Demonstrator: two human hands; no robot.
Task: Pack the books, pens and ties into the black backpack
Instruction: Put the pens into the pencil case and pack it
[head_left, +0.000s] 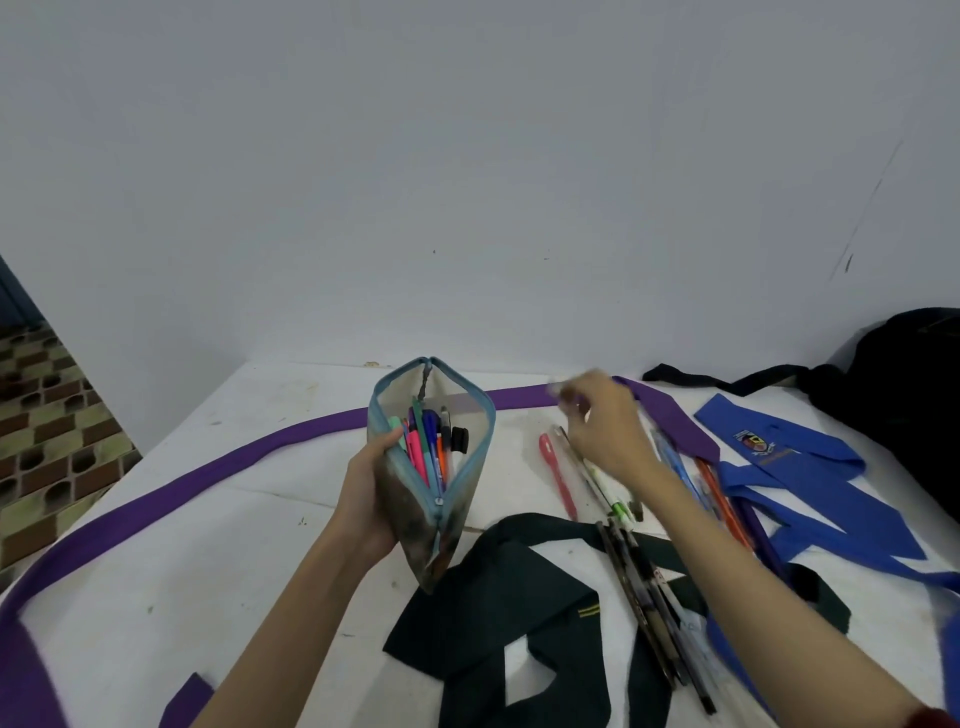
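Left hand (371, 486): wrapped around the side of the pencil case (431, 467), holding it upright off the counter with the zip run open and the mouth spread wide.
Right hand (605, 423): hovers above the loose pens, fingers half curled and blurred; whether anything is pinched in them cannot be told.
Pencil case: soft-sided pouch, already holding a bunch of coloured pens; judged light and floppy, so a hold at mid-body, as here, keeps the mouth from folding shut.
Loose pens (597, 478): lying on the counter just below the right hand, a pink one (558, 475) to the left, more under the wrist and forearm; judged light, stiff and smooth, apt to roll, best taken at mid-barrel, several at a time.
Dark pens (649, 597): a long bundle lying across the dark green tie, near the right forearm.
Dark green tie (498, 613): spread loosely on the near counter; soft and limp, judged to need folding or gathering before lifting.
Blue tie (810, 483): crumpled at the right, with a crest showing; same soft handling.
Purple tie (675, 423): runs in a long strip across the counter behind the case.
Backpack (904, 384): black, at the far right edge, well apart from both hands; its opening is not visible.
Books: none in view.
Counter (208, 519): white and scuffed.
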